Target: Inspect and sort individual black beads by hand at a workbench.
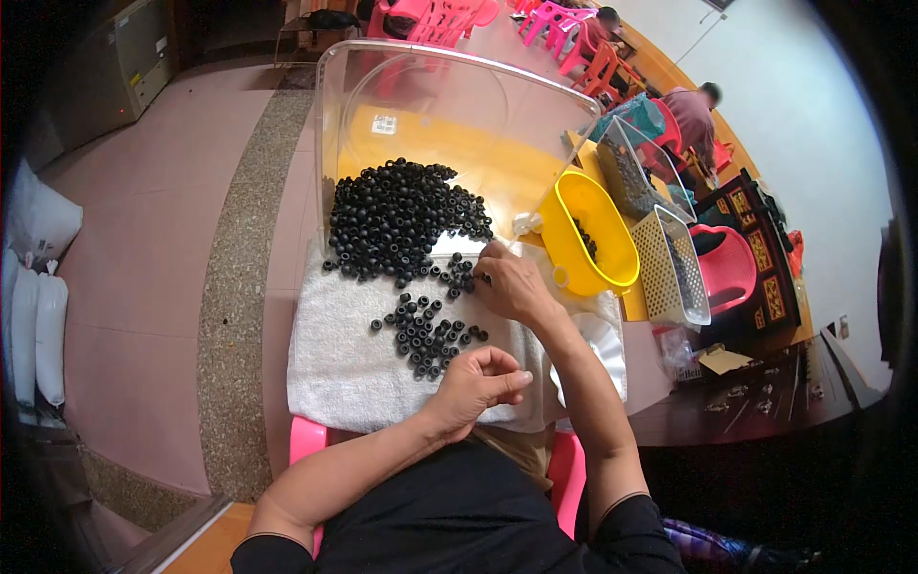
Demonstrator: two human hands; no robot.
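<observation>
Many small black round parts with holes, like beads (387,215), lie heaped in a clear plastic bin (459,72) tipped on its side. A smaller group of loose black beads (426,335) is spread on the white towel (335,364) nearer to me. My right hand (512,282) reaches to the beads between the heap and this group, its fingers bent and closed at the tips on a black bead. Close to the loose group, my left hand (478,383) is closed, thumb against curled fingers; what lies inside is hidden.
To the right stands a yellow oval tub (564,225) with some black parts inside. Beyond it are a white perforated basket (660,253) and a clear box (622,172). White sacks (38,325) stand at the far left. Other people (688,115) sit in the background.
</observation>
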